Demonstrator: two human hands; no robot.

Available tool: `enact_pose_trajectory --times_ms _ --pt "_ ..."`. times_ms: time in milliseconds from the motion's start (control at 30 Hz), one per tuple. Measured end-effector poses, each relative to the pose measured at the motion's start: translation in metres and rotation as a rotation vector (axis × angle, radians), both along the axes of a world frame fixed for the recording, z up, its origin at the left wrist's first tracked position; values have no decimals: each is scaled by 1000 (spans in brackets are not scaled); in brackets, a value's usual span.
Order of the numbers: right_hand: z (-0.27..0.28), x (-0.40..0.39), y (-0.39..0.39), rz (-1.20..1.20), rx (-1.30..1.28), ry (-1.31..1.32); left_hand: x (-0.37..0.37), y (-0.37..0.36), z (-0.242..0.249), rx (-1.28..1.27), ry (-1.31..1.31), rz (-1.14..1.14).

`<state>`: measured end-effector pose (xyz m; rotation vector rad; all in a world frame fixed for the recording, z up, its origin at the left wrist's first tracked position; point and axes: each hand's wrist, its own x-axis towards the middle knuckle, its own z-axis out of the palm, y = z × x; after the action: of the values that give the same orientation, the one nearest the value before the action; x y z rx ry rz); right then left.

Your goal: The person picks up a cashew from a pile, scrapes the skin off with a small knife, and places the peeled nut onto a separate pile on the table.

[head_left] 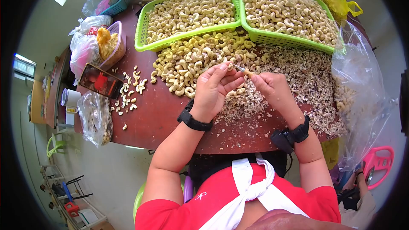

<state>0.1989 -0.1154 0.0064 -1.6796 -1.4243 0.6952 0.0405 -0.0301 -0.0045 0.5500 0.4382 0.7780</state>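
My left hand (pixel 216 87) pinches a single cashew nut (pixel 230 65) between thumb and fingertips, above the table's middle. In my right hand (pixel 270 86) is a small knife (pixel 246 72) with a light wooden handle; its short blade points left and meets or nearly meets the nut. Below and behind both hands spreads a loose heap of cashew nuts (pixel 187 66), yellowish toward the back. To the right of that heap, and under my right hand, lies a thick layer of flaky skin scraps (pixel 294 70).
Two green baskets (pixel 159 47) (pixel 289 44) full of cashews stand behind the heap. A phone (pixel 100 81) leans against a tub (pixel 121 44) at left, near some scattered pale nuts (pixel 130 91). A clear plastic bag (pixel 360 72) hangs over the right edge. Another person's arm (pixel 362 183) shows at lower right.
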Motion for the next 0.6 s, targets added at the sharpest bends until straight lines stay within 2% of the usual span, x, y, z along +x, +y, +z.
enact_pose_trajectory --times_ms 367,600 --pt "4 0 -2 -4 31 -5 -5 5 2 85 141 -27" --pt "5 -1 -2 16 0 -17 -6 8 0 148 69 -82"
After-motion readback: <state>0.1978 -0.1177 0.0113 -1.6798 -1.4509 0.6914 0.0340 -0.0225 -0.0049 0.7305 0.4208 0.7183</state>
